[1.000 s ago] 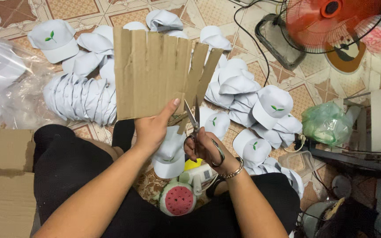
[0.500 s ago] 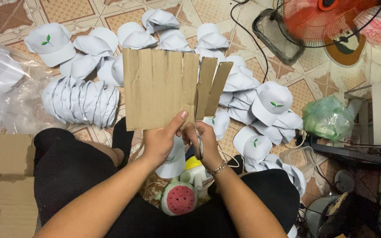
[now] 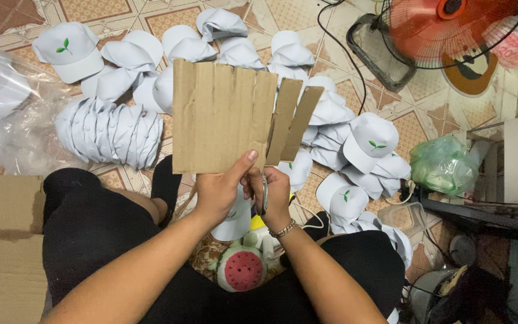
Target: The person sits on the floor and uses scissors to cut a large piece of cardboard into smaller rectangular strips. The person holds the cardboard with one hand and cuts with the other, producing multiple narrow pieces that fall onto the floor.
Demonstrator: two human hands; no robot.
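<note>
My left hand [image 3: 218, 191] grips the bottom edge of a brown cardboard sheet [image 3: 220, 117], thumb on its front face. The sheet stands upright in front of me and has been slit into strips along its right side; two strips [image 3: 295, 123] splay outward. My right hand [image 3: 276, 193], wearing a bracelet, is closed on a pair of scissors [image 3: 264, 193] right below the sheet's lower edge. Both hands sit close together above my lap.
Many white caps with a green leaf mark [image 3: 370, 141] lie scattered on the tiled floor, with a stacked row [image 3: 109, 131] at left. A plastic bag [image 3: 1, 108] and flat cardboard [image 3: 1, 240] lie at left. A red fan [image 3: 451, 30], green bag [image 3: 445, 165] and watermelon toy [image 3: 242, 269] are nearby.
The cardboard sheet has shifted slightly left and up in my left hand. My right hand with the scissors has moved up closer under the sheet's bottom edge.
</note>
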